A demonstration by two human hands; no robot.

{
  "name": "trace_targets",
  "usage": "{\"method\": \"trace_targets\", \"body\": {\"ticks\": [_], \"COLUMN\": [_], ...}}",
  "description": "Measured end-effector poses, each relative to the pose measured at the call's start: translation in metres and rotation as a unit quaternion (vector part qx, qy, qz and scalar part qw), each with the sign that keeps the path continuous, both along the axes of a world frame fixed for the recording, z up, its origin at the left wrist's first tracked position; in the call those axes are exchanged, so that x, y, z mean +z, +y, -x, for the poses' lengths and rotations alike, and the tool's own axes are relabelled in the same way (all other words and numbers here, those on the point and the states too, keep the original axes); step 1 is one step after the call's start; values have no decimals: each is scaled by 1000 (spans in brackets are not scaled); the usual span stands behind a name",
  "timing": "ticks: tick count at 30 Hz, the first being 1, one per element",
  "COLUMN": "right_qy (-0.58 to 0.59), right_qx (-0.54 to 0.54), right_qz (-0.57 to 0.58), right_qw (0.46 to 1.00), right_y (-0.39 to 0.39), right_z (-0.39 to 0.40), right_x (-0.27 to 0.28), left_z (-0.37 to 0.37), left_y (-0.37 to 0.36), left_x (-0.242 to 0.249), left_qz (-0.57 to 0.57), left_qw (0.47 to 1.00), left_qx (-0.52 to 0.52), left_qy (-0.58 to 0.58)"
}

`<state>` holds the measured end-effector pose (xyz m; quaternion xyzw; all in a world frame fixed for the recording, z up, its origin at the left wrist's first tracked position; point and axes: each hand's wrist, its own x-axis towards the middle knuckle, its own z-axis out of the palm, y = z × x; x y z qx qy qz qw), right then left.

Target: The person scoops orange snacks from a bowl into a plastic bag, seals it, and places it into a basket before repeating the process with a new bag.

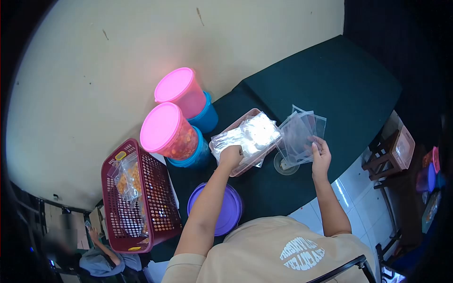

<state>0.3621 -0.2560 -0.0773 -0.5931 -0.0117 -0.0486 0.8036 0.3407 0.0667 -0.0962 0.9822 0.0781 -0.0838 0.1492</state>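
Clear plastic bags are fanned out in my right hand, pinched at their near edge between thumb and fingers. My left hand is closed, knuckles up, at the near side of a pile of shiny plastic packaging. That pile fills a pink basket and sticks out over its rim. My left fingertips are hidden, so what they grip does not show. Beneath the held bags stands a small round clear container, partly covered by them.
Two pink-lidded tubs stand on blue tubs by the wall. A maroon basket with bagged orange snacks is at left. A purple lid lies below my left forearm. Another person is at lower left.
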Motion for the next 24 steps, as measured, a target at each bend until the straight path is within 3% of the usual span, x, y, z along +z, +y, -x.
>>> {"method": "trace_targets", "body": {"ticks": [12, 15, 19, 21, 24], "right_qy": [-4, -13, 18, 9, -1], "right_qx": [5, 15, 17, 22, 21], "right_qz": [-43, -34, -38, -40, -46], "right_qw": [999, 999, 999, 999, 999], "right_y": [10, 14, 13, 12, 10], "right_z": [-5, -9, -5, -5, -6], "right_x": [9, 2, 3, -1, -4], "left_z": [4, 1, 2, 3, 0], "left_y": [-14, -7, 1, 4, 5], "left_x": [30, 21, 10, 5, -3], "left_qz": [-70, -26, -3, 60, 109], "left_qw": [991, 985, 988, 996, 987], "left_qx": [-25, 5, -17, 6, 60], "left_qy": [-107, -169, -155, -67, -98]}}
